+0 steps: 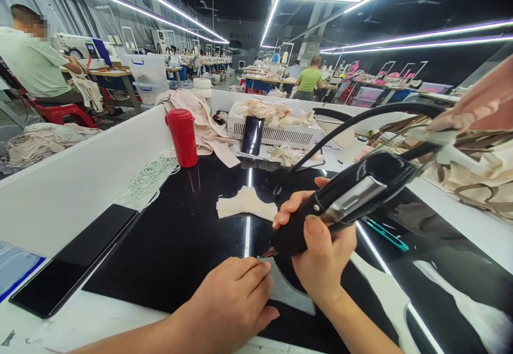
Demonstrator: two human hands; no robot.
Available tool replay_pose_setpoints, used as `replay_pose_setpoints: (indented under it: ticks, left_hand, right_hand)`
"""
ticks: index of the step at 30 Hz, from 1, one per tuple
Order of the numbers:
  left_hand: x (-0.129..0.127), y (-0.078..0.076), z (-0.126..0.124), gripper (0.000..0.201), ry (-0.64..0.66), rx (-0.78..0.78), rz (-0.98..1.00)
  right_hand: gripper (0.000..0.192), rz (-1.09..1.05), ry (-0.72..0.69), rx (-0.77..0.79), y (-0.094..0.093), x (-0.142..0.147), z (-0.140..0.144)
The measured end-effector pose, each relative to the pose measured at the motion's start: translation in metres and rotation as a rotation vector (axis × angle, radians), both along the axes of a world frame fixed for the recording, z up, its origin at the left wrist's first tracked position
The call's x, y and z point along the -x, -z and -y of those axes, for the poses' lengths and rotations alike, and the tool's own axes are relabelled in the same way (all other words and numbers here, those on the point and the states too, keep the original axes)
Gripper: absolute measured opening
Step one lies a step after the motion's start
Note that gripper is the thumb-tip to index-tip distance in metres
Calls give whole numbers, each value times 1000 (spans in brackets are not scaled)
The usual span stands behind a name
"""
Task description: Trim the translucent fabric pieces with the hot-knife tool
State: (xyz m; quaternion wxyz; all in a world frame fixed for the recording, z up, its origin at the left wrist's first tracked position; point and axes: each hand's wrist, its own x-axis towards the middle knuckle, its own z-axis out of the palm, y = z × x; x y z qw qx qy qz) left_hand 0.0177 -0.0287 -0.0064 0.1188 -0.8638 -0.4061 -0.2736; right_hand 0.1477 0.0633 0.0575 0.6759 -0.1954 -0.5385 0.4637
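seemingly, left fingers (256,276) curl onto fabric (286,291)

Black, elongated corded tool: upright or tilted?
Tilted: the black, elongated corded tool slants in the right hand, tip low by the left hand, cord end raised.

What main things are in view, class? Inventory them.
Glossy flat board: one, black, centre
Lidded cylindrical cup: one, red, back left
Cord bundle: one, pale green, left
Rectangular slab: one, black, near left
Vented box: one, white, back
Upright phone: one, black, before box
Shaped fabric: one visible, cream, centre
Slim tool: one, teal, right
Curved flat piece: one, pale grey, front
Corded handheld tool: one, black-silver, right
Fabric piles: several, cream, edges
Coworkers: at least two, green tops, background
Left hand: one, lower centre
Right hand: one, around corded tool
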Motion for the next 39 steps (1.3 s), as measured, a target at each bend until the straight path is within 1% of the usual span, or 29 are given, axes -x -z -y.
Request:
replay_pose_setpoints:
  ticks: [5, 9, 14, 19, 23, 30, 33, 36, 39]
  left_hand:
    - [-1, 1, -1, 34, -3, -14, -2]
    - [1, -2, -1, 33, 3, -1, -10]
    - [4, -11, 1, 33, 11, 46, -41]
    - [6, -15, 0, 33, 24, 41, -67]
    - [7, -15, -2, 35, 46, 21, -75]
    - [7, -15, 3, 22, 70, -45, -82]
    - [0, -20, 2, 19, 107, 7, -83]
    - [-10, -26, -2, 16, 144, 75, -39]
    - [-22, -27, -7, 17, 165, 102, -16]
  right_hand:
    - [36, 0, 3, -9, 2, 2, 0]
    - [40, -7, -13, -10, -5, -5, -2]
    - [41, -7, 91, 20, -15, -32, 6]
    - [40, 19, 126, 16, -16, -61, 23]
    - [41, 10, 163, 14, -16, -75, 36]
    - [40, -6, 124, -8, -8, -76, 45]
    - [41, -11, 108, -11, -5, -76, 46]
    - [41, -15, 105, -16, -4, -76, 46]
    - [42, -11, 106, -25, -3, -75, 46]
